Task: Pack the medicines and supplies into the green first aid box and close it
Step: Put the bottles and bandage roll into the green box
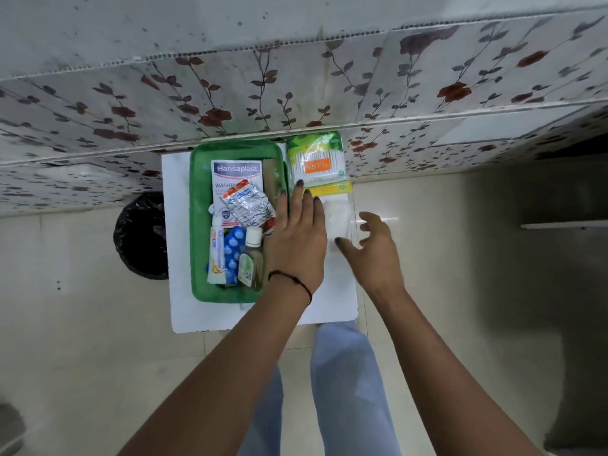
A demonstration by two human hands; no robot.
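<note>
At frame centre the open green plastic first aid box (197, 225) holds medicines, while both empty, splayed hands, left hand (297, 240) and right hand (375, 250), flank a clear cotton packet (337, 222) that could slip off the white board (329, 307).

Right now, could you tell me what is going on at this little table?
A person is packing a first aid kit. The green box lies open on a white board and already holds a Hansaplast pack, a foil strip, blue tablets, a tube and a small bottle. The left hand rests at the box's right edge; the right hand reaches for a clear packet. A pack of cotton buds is not yet inside.
</note>
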